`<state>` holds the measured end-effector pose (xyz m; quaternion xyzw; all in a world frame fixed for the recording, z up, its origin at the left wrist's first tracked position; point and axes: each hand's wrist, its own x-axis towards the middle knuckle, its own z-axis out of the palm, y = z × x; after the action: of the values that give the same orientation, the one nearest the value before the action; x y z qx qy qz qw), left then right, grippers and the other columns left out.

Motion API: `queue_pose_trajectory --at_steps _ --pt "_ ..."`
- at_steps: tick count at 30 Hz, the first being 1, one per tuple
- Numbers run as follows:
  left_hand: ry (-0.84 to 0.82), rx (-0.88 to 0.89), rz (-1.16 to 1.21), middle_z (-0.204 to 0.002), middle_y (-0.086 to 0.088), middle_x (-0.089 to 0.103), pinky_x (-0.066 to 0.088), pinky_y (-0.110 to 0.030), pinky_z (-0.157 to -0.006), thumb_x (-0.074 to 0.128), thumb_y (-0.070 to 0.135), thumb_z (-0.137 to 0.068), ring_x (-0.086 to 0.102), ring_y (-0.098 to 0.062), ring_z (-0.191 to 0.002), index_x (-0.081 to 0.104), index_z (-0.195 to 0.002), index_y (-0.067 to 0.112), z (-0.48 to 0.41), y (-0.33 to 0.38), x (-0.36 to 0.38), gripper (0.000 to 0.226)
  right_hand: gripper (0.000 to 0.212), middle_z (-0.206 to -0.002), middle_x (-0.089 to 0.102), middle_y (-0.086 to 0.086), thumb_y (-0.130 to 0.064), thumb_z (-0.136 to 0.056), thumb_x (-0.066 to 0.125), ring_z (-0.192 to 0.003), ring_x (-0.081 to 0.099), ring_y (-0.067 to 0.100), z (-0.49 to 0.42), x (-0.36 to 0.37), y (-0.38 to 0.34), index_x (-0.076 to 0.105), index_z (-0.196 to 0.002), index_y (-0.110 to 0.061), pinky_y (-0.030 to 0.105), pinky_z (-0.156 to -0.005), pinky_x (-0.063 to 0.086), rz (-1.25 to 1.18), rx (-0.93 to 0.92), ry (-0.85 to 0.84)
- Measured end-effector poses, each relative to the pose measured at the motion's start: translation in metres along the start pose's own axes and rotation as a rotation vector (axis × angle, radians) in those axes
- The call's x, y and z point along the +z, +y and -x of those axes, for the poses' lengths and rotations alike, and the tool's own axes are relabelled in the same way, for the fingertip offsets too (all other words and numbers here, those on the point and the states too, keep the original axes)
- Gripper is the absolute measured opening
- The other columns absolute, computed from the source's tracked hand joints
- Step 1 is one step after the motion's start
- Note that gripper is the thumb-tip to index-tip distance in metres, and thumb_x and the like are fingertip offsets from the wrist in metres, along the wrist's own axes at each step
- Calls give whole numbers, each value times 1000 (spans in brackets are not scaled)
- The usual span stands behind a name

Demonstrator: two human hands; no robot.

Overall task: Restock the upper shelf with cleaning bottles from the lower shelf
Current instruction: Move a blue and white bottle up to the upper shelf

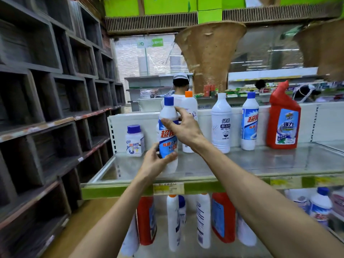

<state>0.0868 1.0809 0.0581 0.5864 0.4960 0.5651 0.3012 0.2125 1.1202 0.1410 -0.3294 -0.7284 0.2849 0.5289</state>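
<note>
I hold a white cleaning bottle (pixel 168 135) with a blue cap and a blue-red label upright over the left part of the upper shelf (pixel 260 162). My left hand (pixel 156 162) grips its base and my right hand (pixel 183 127) clasps its upper body. Its bottom looks at or just above the shelf surface. Standing on that shelf are a small purple-capped jar (pixel 134 141), an orange-capped bottle (pixel 189 105), a plain white bottle (pixel 221 123), a second blue-capped bottle (pixel 249 121) and a red angled-neck bottle (pixel 283 118). Several white and red bottles (pixel 202 218) stand on the lower shelf beneath.
Dark wooden cubby shelving (pixel 46 108) lines the left side of the aisle. A person in a white cap (pixel 180 84) stands behind the shelf. A woven brown shade (pixel 210 53) hangs above. A green price rail (pixel 130 190) fronts the upper shelf.
</note>
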Motion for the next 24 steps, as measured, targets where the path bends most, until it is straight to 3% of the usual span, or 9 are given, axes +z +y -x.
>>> queue_pose_trajectory --at_steps 2,4,12,14,19,24 --pt "2 -12 -19 -114 -2 69 53 -21 -74 76 30 -85 68 -12 -98 56 -129 19 -9 -3 -1 50 51 -109 70 0 -36 -90 72 -94 68 15 -9 4 4 52 -134 -19 31 -81 58 28 -7 -1" --pt "-10 -13 -49 -114 0 68 52 -19 -72 75 33 -86 68 -12 -98 55 -128 21 -15 -6 -3 49 50 -103 65 -5 -36 -92 69 -87 63 10 -14 6 6 52 -135 -18 15 -67 48 71 -19 -9" --pt "21 17 -160 -107 4 68 54 -24 -74 75 40 -84 68 -11 -93 56 -122 23 -27 -17 1 46 48 -102 64 -6 -35 -94 67 -82 62 5 -21 4 17 50 -137 -20 7 -61 42 84 -38 -9" --pt "17 21 -169 -107 6 69 55 -26 -77 76 41 -83 68 -11 -94 57 -121 24 -30 -16 11 46 48 -102 63 -7 -35 -94 67 -86 62 7 -20 -7 19 50 -136 -22 11 -64 44 88 -33 -3" --pt "-24 30 -189 -106 4 71 58 -36 -86 81 41 -78 69 -12 -96 60 -116 22 -42 -10 63 47 47 -108 69 -5 -38 -92 68 -98 67 15 -14 -59 35 52 -135 -26 37 -90 56 130 0 44" --pt "-61 56 -231 -101 5 71 56 -26 -74 83 39 -76 69 -9 -88 61 -111 20 -51 4 139 46 51 -112 72 -5 -44 -87 71 -101 69 16 -6 -130 61 54 -133 -29 44 -94 56 143 51 115"
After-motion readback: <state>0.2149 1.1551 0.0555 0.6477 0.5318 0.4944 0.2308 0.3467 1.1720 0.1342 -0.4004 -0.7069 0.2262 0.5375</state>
